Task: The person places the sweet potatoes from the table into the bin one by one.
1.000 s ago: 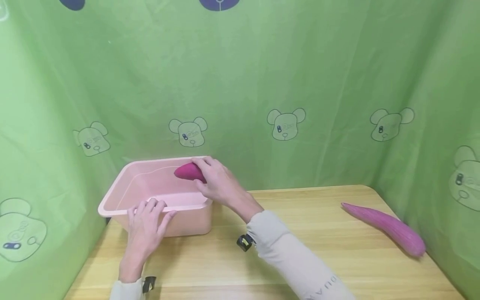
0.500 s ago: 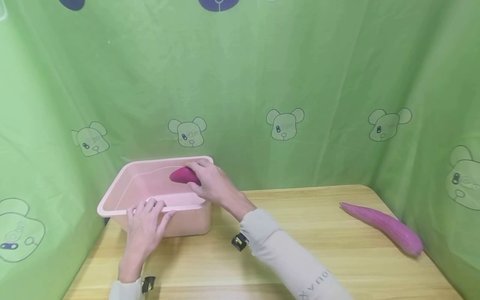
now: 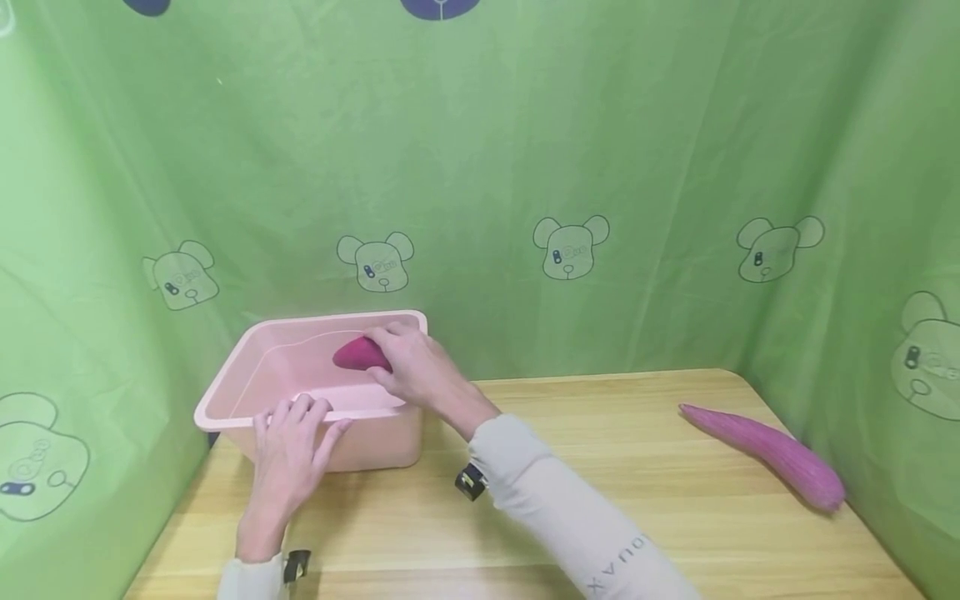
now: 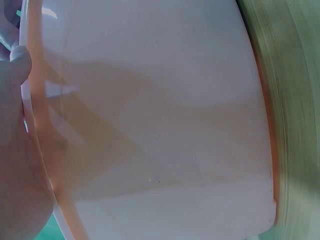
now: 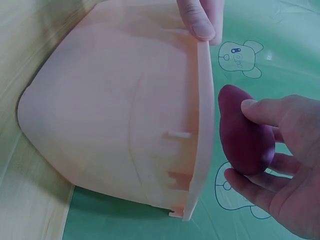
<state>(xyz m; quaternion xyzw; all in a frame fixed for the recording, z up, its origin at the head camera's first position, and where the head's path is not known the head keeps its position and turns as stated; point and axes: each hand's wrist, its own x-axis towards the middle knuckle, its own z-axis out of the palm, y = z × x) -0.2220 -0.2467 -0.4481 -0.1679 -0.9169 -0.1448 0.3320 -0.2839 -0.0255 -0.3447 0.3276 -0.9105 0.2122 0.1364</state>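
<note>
A pink plastic basin (image 3: 382, 442) stands at the left of the table. My left hand (image 3: 288, 458) grips its near rim, fingers over the edge and thumb on the outer side. Over the basin's opening my right hand (image 3: 420, 367) holds a smooth, dark red-purple sweet potato (image 3: 356, 355) between thumb and fingers. In the right wrist view the sweet potato (image 5: 245, 135) hangs just above the rim, apart from it, with its narrow end pointing away from the palm. The left wrist view is mostly filled by the basin's outer wall (image 4: 165, 150).
A long purple eggplant (image 3: 772, 450) lies at the right side of the wooden table (image 3: 570, 517). Green curtains (image 3: 480, 167) with bear-head prints close off the back and both sides.
My right hand has moved slightly left and down with the sweet potato, further over the basin. The left hand stays on the rim, and the eggplant lies where it was.
</note>
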